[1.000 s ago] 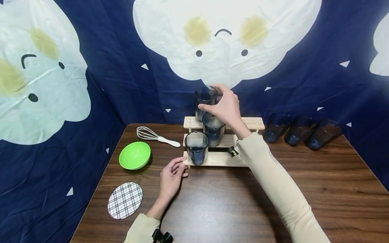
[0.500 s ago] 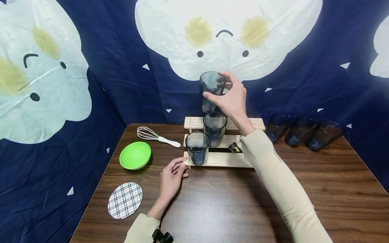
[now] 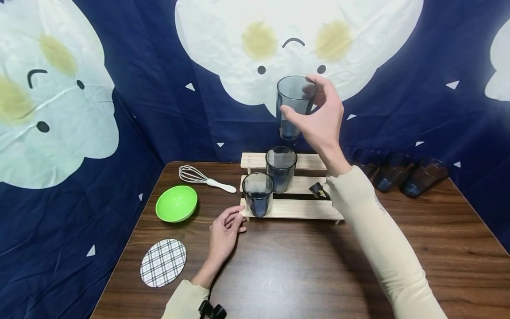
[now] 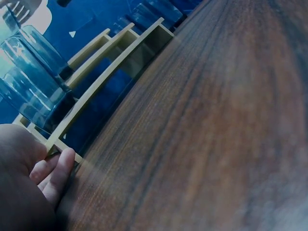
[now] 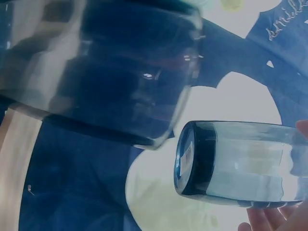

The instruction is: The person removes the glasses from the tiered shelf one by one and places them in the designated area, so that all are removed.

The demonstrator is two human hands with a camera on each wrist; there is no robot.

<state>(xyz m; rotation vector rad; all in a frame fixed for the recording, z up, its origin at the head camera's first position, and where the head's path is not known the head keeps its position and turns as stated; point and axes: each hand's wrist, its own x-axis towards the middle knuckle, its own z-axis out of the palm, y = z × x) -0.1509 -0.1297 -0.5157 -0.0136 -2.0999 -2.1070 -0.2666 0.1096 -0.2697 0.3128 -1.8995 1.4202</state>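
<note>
High above the three-tier wooden rack [image 3: 303, 208], my right hand [image 3: 320, 119] holds a smoky blue-grey glass [image 3: 295, 108] upright, thumb on the near side and fingers round the far side. The right wrist view shows the same held glass [image 5: 240, 163] lying sideways across the picture. My left hand [image 3: 224, 235] grips the left front corner of the rack; in the left wrist view its fingers [image 4: 60, 175] curl at the rack's end. One tinted glass [image 3: 258, 199] stands at the left of the lowest tier, another glass [image 3: 281, 173] on the middle tier behind it.
Several things lie about on the wooden table [image 3: 287, 274]: a white whisk [image 3: 207, 179], a green bowl [image 3: 176, 204] and a checked oval mat [image 3: 163, 262] at left. More dark glasses [image 3: 392, 173] stand in a row at right. A patterned blue cloth [image 3: 147, 106] hangs behind.
My right hand has lifted the glass off the rack's top tier, up and to the right. My left hand stays at the rack's corner.
</note>
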